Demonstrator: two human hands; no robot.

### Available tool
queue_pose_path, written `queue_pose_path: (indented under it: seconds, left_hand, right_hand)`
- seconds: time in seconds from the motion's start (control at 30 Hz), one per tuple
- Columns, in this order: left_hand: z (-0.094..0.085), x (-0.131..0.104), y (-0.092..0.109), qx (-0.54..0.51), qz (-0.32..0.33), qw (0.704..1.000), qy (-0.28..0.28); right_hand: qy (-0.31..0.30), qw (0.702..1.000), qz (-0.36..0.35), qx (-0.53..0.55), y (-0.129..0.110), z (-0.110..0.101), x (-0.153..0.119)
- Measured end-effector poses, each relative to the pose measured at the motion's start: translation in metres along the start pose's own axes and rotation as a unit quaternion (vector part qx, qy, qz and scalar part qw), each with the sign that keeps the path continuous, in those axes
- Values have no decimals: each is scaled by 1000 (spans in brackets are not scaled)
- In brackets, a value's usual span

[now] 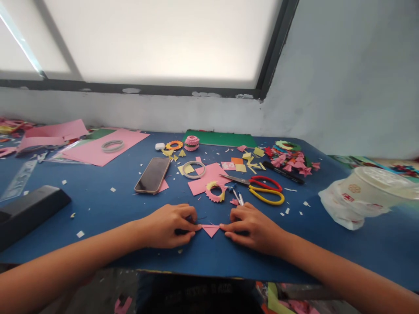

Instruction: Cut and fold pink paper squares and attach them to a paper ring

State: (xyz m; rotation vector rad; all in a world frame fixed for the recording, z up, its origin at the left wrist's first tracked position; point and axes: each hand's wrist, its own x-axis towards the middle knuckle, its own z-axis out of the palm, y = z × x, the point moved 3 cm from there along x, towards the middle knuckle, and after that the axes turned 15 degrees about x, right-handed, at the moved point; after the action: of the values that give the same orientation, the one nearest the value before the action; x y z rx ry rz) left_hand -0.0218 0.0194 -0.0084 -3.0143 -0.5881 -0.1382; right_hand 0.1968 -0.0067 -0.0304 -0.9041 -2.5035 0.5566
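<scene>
A small pink paper triangle (210,230) lies near the front of the blue table, its point toward me and a fold line along its top. My left hand (176,225) pinches its left corner between thumb and fingers. At the right corner, my right hand (250,226) has its fingertips closed on the paper. Just beyond the hands sits a ring of folded pink and yellow paper (215,192). Scissors (258,185) with one red and one yellow handle rest behind my right hand, blades pointing left. White and blue pens (240,197) lie close to that hand.
A phone (152,175), a tape roll (194,170) and pink paper (206,182) lie mid-table. On the left are a black stapler-like object (36,213) and pink sheets (127,141). A bagged white cup (356,194) stands right, near folded paper pieces (290,159). Paper scraps are scattered about.
</scene>
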Motion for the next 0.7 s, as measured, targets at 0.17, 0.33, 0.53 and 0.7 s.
queue_pose_path:
  seconds: [0.17, 0.33, 0.53, 0.7]
  left_hand:
    - [-3, 6, 0, -44, -40, 998, -4]
    - [-3, 30, 4, -100, -115, 987, -49]
    - [-1, 51, 1, -136, -197, 959, -152]
    - [-4, 54, -4, -167, -213, 942, -198]
  right_hand:
    - [4, 1000, 6, 4, -6, -2, 4]
    - [-29, 994, 80, 66, -13, -6, 32]
    - [-106, 972, 184, 104, -15, -10, 51]
    - [-135, 948, 224, 183, -7, -9, 52]
